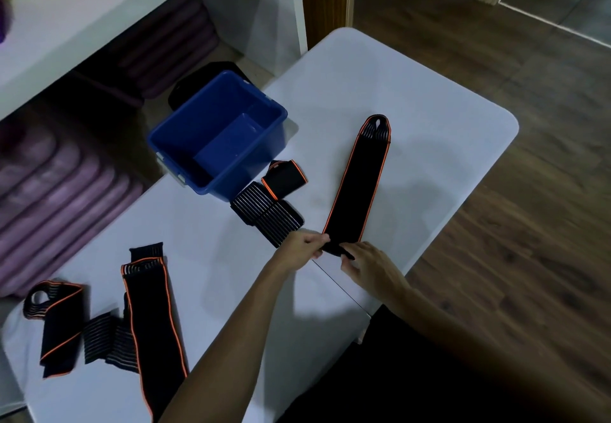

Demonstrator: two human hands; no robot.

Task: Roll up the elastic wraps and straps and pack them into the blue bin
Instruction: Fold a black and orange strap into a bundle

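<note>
Head view: looks down on a white table [429,98] with rounded corners, standing on dark wood-plank flooring [529,207].
Wrap in hand: a long black wrap with orange edging [358,184] lies flat on the table, its looped end far from the person.
Left hand [302,250]: fingers curled, pinching the near end of the wrap.
Right hand [370,265]: fingers curled, gripping the same near end, which is folded over.
Blue bin [185,125]: on the table's far left edge, nothing in it.
Beside bin: a small rolled strap [284,179] and a striped wrap [264,216].
Near left: a heap of loose wraps [109,320].
Room: white shelving [82,32] with purple mats [56,197] beneath.
</note>
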